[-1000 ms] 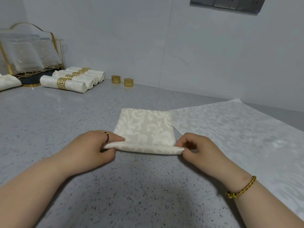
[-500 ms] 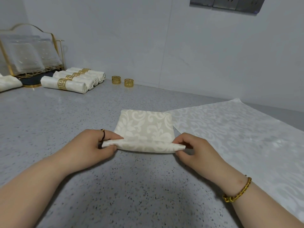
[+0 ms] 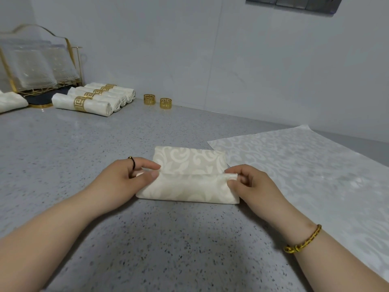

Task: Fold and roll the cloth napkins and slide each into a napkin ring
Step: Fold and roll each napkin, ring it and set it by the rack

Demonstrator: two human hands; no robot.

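Napkin between left hand, right hand (pinch)

I see the folded napkin lying on the speckled grey counter, its near part turned over into a wide fold. The left hand pinches the fold's left end and the right hand pinches its right end. Just to the right, a spread napkin lies flat. Far left, rolled napkins in gold rings lie side by side in front of a gold wire rack. A loose ring and a second loose ring stand near the wall.
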